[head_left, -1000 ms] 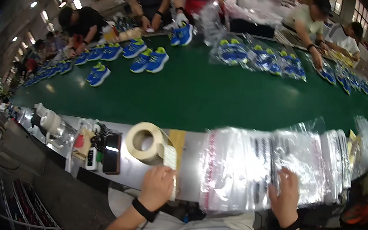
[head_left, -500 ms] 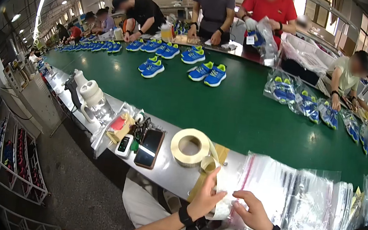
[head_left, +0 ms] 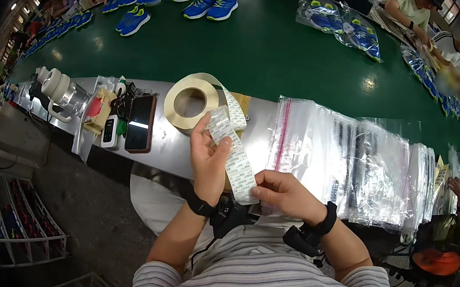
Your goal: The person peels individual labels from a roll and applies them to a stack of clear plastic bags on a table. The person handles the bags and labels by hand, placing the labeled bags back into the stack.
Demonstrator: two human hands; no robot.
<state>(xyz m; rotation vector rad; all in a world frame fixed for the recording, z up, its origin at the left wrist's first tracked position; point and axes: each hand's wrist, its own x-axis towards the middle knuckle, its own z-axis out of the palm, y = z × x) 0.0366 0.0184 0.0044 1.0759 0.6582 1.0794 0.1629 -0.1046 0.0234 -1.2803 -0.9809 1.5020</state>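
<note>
A loose strip of printed stickers (head_left: pixel 237 166) slants between my hands, joined by a loop to the label roll (head_left: pixel 175 100) lying on the metal ledge. My left hand (head_left: pixel 210 158) is closed on the strip's upper part, thumb across its face. At the strip's lower end my right hand (head_left: pixel 287 193) pinches its edge between thumb and fingers. To the right of the strip lies a spread stack of clear plastic bags (head_left: pixel 320 154), one with a red seal line. Beyond the ledge runs a green conveyor belt (head_left: pixel 252 54).
Left of the roll are a phone (head_left: pixel 140 124), a small white device (head_left: pixel 110 131), a cardboard box (head_left: pixel 99 111) and a clear jug (head_left: pixel 66 95). Blue sneakers (head_left: pixel 212 5) stand on the belt. Bagged shoes (head_left: pixel 363 38) lie farther right, near co-workers. A wire shoe rack (head_left: pixel 28 245) stands lower left.
The view has tipped downward. My hands have drawn the sticker strip up and out flat, and my right hand, apart and open before, now pinches its lower end.
</note>
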